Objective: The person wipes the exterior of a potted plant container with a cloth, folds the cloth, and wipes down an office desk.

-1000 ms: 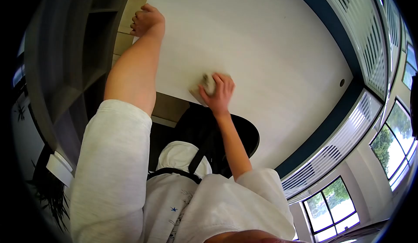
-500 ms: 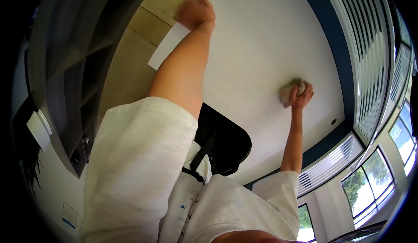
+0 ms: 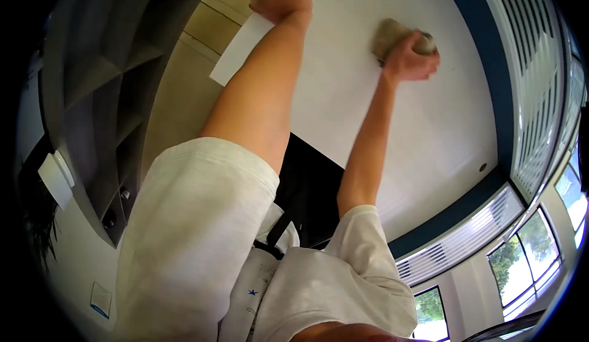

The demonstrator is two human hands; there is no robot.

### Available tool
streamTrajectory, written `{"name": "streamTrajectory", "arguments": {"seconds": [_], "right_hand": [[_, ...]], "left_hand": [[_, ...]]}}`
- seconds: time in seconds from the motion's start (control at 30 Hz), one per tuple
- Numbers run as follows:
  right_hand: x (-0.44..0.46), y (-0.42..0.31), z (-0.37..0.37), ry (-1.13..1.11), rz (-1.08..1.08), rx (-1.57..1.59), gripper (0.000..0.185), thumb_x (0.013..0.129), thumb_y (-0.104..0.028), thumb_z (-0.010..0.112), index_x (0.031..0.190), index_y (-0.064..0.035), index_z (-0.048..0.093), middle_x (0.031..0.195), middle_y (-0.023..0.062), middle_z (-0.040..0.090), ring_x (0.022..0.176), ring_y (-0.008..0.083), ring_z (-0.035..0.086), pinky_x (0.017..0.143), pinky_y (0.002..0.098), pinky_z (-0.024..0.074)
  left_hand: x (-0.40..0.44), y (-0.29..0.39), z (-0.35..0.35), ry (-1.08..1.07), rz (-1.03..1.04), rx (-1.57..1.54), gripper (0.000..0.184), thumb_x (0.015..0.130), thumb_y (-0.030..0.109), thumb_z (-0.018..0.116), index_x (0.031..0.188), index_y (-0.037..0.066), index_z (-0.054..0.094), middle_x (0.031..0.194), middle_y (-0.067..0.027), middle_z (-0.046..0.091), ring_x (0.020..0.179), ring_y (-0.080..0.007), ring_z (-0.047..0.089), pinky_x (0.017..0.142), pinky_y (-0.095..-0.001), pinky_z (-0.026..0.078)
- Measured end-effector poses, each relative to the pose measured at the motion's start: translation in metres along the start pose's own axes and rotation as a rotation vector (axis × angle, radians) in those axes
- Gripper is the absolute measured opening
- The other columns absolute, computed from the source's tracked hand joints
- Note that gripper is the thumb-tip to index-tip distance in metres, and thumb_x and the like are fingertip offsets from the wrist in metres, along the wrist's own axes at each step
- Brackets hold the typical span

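My right hand (image 3: 410,60) is closed around a bunched grey-beige cloth (image 3: 389,38), pressed to the broad white tabletop (image 3: 343,90). The cloth is slightly blurred, and a rounded fold of it shows between thumb and fingers. My left hand (image 3: 283,0) is curled closed at the top of the view, over the table's left edge. Motion blur smears its fingers, and what they hold, if anything, cannot be made out. Under my left forearm a white corner of the table juts out over the tan floor.
A black chair (image 3: 307,176) stands against the table's near edge, in front of my body. Dark open shelving (image 3: 116,90) rises on the left. A dark blue band (image 3: 491,78) runs along the table's right side, with white slatted panels (image 3: 527,66) and windows (image 3: 527,259) beyond.
My right hand has swept the cloth across the tabletop, away from me and slightly left. My left hand has shifted slightly up in the view and stays curled.
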State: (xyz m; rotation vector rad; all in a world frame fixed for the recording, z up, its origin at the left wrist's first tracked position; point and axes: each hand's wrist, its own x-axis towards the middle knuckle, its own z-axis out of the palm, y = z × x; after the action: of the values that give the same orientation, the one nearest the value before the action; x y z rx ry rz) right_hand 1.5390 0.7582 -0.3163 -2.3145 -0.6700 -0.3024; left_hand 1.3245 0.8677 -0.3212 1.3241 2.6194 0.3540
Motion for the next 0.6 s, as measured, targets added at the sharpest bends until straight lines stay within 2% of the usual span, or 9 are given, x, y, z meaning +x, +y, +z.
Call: {"name": "streamTrajectory", "arguments": {"seconds": [0.1,0.13,0.17,0.23,0.3,0.33,0.47,0.6], "right_hand": [[-0.06,-0.058,0.003,-0.19,-0.109,0.144,0.056,0.082,-0.043,0.08,0.118,-0.0029,0.066,0.114,0.014,0.065,0.114,0.0349,0.057,0.097,0.0493,0.0415],[-0.082,-0.069,0.006,-0.221,-0.176,0.162,0.057,0.081,-0.044,0.08,0.12,-0.0042,0.065,0.115,0.0132,0.064,0.115,0.035,0.056,0.1,0.0483,0.0401],[-0.104,-0.079,0.002,-0.232,-0.269,0.156,0.057,0.083,-0.041,0.08,0.123,-0.0041,0.062,0.117,0.0127,0.062,0.116,0.0342,0.054,0.103,0.048,0.038],[-0.132,-0.085,-0.008,-0.153,-0.134,0.264,0.059,0.083,-0.038,0.081,0.126,-0.004,0.059,0.119,0.0124,0.06,0.117,0.0334,0.053,0.105,0.0478,0.0362],[-0.135,-0.079,-0.021,-0.256,-0.1,0.308,0.059,0.083,-0.037,0.082,0.126,-0.0035,0.058,0.121,0.0124,0.059,0.118,0.0334,0.052,0.105,0.0479,0.0353],[-0.116,-0.053,-0.028,-0.31,-0.08,0.323,0.06,0.083,-0.037,0.083,0.126,-0.0033,0.058,0.123,0.0124,0.059,0.119,0.0333,0.051,0.106,0.0479,0.0349],[-0.134,-0.02,-0.061,-0.417,-0.289,0.289,0.064,0.082,-0.04,0.085,0.129,-0.0045,0.058,0.126,0.0132,0.06,0.119,0.0336,0.052,0.105,0.0476,0.0362],[-0.167,0.025,-0.122,-0.625,-0.425,0.349,0.065,0.078,-0.034,0.088,0.13,-0.0086,0.059,0.124,0.0114,0.062,0.116,0.0348,0.054,0.104,0.0479,0.0376]], "left_hand": [[-0.011,0.012,-0.023,-0.262,-0.075,-0.031,0.045,0.101,0.039,0.042,0.097,0.006,0.072,0.114,-0.0138,0.073,0.107,-0.0327,0.063,0.093,-0.049,0.042],[-0.017,0.005,0.006,0.121,0.012,0.037,0.045,0.102,0.041,0.049,0.108,0.004,0.074,0.117,-0.0175,0.073,0.112,-0.0352,0.065,0.102,-0.0511,0.044],[-0.021,0.006,0.007,0.112,0.005,0.037,0.046,0.103,0.041,0.046,0.107,0.004,0.074,0.117,-0.0171,0.073,0.112,-0.0352,0.065,0.102,-0.0517,0.044],[-0.017,0.006,0.003,0.085,-0.008,0.033,0.05,0.105,0.04,0.04,0.105,0.005,0.075,0.118,-0.0162,0.073,0.113,-0.0351,0.065,0.103,-0.0529,0.043],[-0.015,0.006,0.002,0.086,-0.002,0.034,0.049,0.105,0.039,0.041,0.107,0.004,0.075,0.118,-0.0169,0.074,0.112,-0.0354,0.066,0.103,-0.0529,0.044],[-0.036,0.022,0.015,0.09,0.006,0.038,0.049,0.105,0.039,0.041,0.107,0.004,0.075,0.118,-0.0171,0.074,0.112,-0.0355,0.066,0.103,-0.0531,0.044],[-0.033,0.018,0.02,0.085,-0.003,0.051,0.051,0.106,0.039,0.04,0.109,0.003,0.076,0.119,-0.0175,0.074,0.113,-0.0358,0.066,0.103,-0.0535,0.044],[-0.021,0.013,0.007,0.001,-0.04,0.096,0.05,0.107,0.038,0.041,0.111,0.002,0.075,0.12,-0.0173,0.073,0.113,-0.0355,0.066,0.103,-0.0535,0.045]]}}
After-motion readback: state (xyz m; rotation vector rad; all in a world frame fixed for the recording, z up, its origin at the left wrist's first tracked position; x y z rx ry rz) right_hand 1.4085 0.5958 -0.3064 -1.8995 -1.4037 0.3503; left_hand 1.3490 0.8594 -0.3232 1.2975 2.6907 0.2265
